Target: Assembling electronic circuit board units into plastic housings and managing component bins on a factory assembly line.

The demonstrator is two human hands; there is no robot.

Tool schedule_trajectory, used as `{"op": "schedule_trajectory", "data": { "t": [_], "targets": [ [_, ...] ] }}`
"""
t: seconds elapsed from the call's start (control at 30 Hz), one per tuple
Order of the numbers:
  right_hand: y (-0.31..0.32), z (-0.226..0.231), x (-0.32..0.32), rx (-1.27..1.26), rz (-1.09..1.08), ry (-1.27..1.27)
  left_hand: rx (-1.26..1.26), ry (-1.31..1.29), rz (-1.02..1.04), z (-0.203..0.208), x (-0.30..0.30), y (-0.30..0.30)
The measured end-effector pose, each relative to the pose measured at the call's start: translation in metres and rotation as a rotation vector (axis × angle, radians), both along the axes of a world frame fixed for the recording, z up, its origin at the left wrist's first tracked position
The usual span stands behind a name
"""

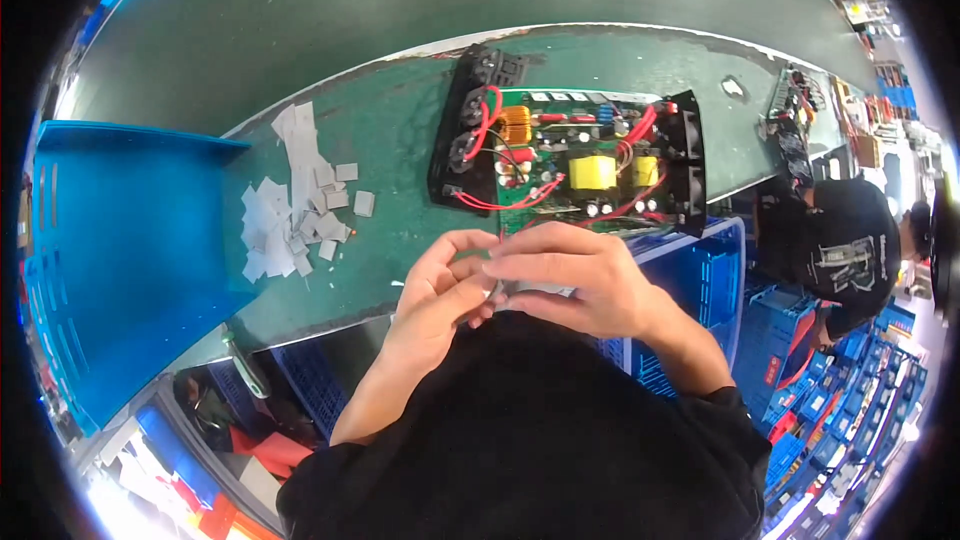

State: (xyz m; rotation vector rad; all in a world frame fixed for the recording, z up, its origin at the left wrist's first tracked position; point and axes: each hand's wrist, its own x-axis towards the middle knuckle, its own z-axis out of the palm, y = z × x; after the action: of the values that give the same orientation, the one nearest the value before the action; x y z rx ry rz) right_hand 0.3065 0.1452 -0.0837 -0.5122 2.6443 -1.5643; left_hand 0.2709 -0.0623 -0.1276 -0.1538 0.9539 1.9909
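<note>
My left hand (438,292) and my right hand (585,280) meet at the table's near edge, close to my chest. Both have bent fingers pressed together around something small and pale, mostly hidden between the fingertips. Just beyond them lies a green circuit board (552,202) with a yellow transformer (592,173), a copper coil (514,126) and red wires. A black end panel (452,155) stands at its left, and a black panel with fans (688,162) at its right. To the left are a heap of small grey square pads (325,220) and crumpled white paper pieces (262,225).
A blue slotted metal cover (130,250) stands at the table's left end. Blue crates (705,285) sit below the near right edge. A screwdriver-like tool with a green handle (245,368) hangs at the near left edge. A person in black (850,245) works at the right, near another wired assembly (793,125).
</note>
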Motion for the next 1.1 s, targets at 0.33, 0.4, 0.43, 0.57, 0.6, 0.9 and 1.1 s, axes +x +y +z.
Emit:
{"op": "schedule_trajectory", "data": {
  "t": [0.33, 0.4, 0.43, 0.57, 0.6, 0.9, 1.1],
  "targets": [
    [0.031, 0.014, -0.019, 0.371, -0.314, 0.218, -0.217, 0.142, -0.076, -0.001, 0.006, 0.0],
    [0.062, 0.007, -0.052, 0.56, -0.446, 0.334, -0.809, 0.892, 0.33, -0.016, 0.01, -0.006],
    [0.075, 0.001, -0.063, 0.572, -0.452, 0.335, -0.935, 1.049, 0.389, -0.028, 0.007, -0.014],
    [0.103, -0.025, -0.083, 0.717, -0.379, 0.245, -1.288, 1.441, 0.453, -0.052, -0.002, -0.058],
    [0.104, -0.028, -0.087, 0.742, -0.29, 0.236, -1.328, 1.499, 0.465, -0.057, 0.0, -0.066],
    [0.093, -0.021, -0.081, 0.767, -0.277, 0.164, -1.316, 1.593, 0.392, -0.062, -0.002, -0.07],
    [0.091, -0.021, -0.078, 0.875, -0.305, 0.135, -1.301, 1.58, 0.379, -0.064, -0.002, -0.071]
  ]
}}
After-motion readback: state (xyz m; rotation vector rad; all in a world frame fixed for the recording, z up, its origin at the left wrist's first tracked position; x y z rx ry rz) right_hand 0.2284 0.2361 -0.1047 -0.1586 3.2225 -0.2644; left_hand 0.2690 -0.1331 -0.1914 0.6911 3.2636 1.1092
